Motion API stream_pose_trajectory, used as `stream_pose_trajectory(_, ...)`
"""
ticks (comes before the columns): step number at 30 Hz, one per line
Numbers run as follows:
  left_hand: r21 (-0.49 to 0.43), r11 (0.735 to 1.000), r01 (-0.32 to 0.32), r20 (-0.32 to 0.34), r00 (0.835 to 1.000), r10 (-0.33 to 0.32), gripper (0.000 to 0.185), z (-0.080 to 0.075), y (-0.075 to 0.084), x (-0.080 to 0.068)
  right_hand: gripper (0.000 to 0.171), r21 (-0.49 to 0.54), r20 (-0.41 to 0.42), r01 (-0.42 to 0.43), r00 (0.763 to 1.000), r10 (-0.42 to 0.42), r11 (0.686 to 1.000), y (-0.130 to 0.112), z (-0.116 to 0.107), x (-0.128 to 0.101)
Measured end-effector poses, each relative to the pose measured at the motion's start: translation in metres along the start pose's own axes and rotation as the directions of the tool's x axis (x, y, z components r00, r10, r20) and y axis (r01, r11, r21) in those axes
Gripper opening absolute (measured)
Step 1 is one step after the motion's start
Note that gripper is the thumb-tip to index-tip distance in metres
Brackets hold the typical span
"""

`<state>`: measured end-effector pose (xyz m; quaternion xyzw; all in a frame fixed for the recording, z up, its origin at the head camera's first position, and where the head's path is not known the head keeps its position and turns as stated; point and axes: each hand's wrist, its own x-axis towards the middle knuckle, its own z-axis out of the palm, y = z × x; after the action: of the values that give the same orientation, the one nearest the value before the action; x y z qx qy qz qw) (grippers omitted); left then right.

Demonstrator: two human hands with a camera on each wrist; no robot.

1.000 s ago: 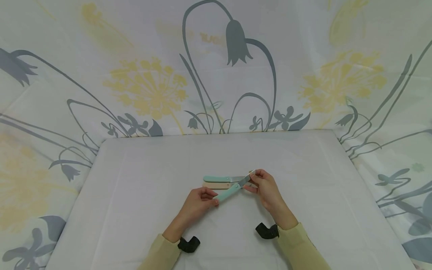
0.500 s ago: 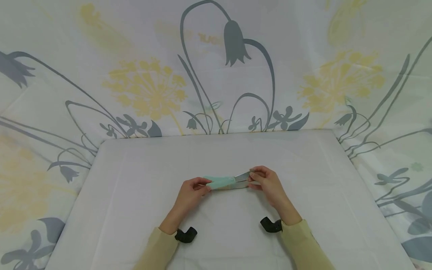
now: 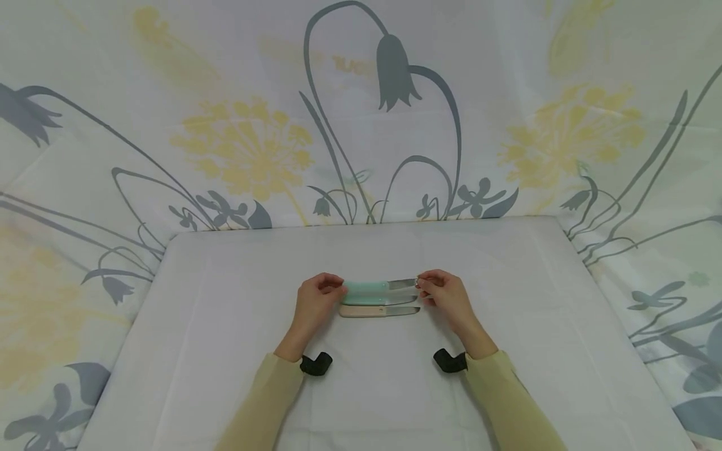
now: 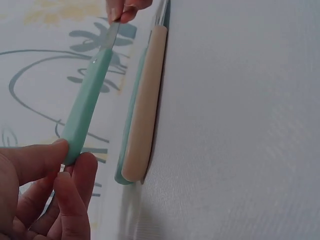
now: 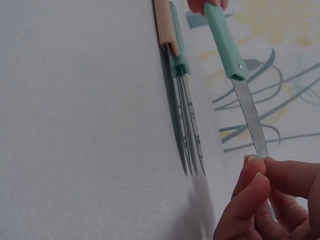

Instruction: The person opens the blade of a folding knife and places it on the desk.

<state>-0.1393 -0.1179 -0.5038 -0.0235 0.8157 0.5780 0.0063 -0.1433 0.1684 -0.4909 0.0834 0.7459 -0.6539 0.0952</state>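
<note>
A fruit knife with a mint-green handle [image 3: 365,288] and a steel blade [image 5: 250,117] is held level between the two hands, raised above the table. My left hand [image 3: 318,300] pinches the handle's end between thumb and fingers. At the other end, the blade's tip is pinched by my right hand [image 3: 448,294]. Just nearer to me on the cloth lie a second mint-green knife [image 3: 366,300] and a beige-handled knife [image 3: 361,311], side by side with blades pointing right. In the left wrist view the beige handle [image 4: 145,110] covers most of the green one.
The table is covered with a plain white cloth [image 3: 237,351]. A floral curtain [image 3: 350,138] hangs along its back edge and both sides. Black wrist-worn pieces [image 3: 317,364] stick out beside both yellow-green sleeves [image 3: 262,394].
Both hands have carried the held knife away from me and turned it from slanted to level, from in front of the lying knives to beyond them. Its grip ends are unchanged.
</note>
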Motion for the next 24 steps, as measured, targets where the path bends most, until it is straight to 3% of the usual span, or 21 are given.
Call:
stream_pose_trajectory(4,0.039,0.999,0.008,-0.027,1.000,-0.007,0.011,0.001,-0.006,0.007,0.025,-0.102,-0.043,0.053,0.997,-0.058,0.993,0.013,0.002,0.010)
stream_pose_trajectory(11,0.054,0.997,0.056,-0.057,0.997,-0.053,0.010,0.002,-0.010,0.012,0.017,-0.319,-0.082,0.092,0.989,-0.124,0.943,0.017,0.005,0.018)
stream_pose_trajectory(17,0.089,0.996,0.027,-0.052,0.998,-0.022,0.012,0.001,-0.012,0.014,0.015,-0.396,-0.078,0.102,0.986,-0.144,0.913,0.017,0.006,0.021)
stream_pose_trajectory(24,0.146,0.988,0.046,-0.021,0.999,-0.043,0.013,0.001,-0.012,0.015,0.012,-0.477,-0.060,0.096,0.988,-0.141,0.874,0.016,0.008,0.020)
